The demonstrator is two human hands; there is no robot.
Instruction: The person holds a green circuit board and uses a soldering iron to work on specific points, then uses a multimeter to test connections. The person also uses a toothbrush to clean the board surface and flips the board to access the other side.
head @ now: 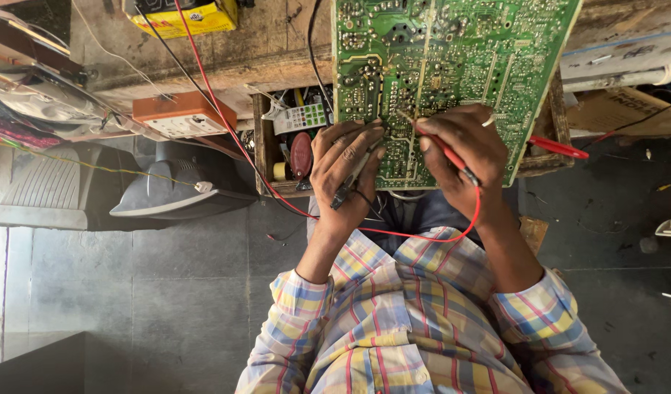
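A large green circuit board (pixel 459 51) lies solder side up over a wooden bench edge. My left hand (pixel 344 171) rests on the board's lower left edge and holds a black test probe (pixel 350 182) along its fingers. My right hand (pixel 463 153) grips a red test probe (pixel 434 142), whose tip touches solder points near the board's middle. The probe's red lead (pixel 423 237) loops back under both wrists. Red and black wires (pixel 204 87) run up to a yellow meter (pixel 186 16) at the top left.
A wooden box (pixel 262 157) left of the board holds a remote control (pixel 300 118), a tape roll and small parts. An orange-and-white box (pixel 181 115) and a grey television casing (pixel 94 190) sit further left. A red-handled tool (pixel 558 148) lies right of the board. Grey floor tiles (pixel 167 292) below.
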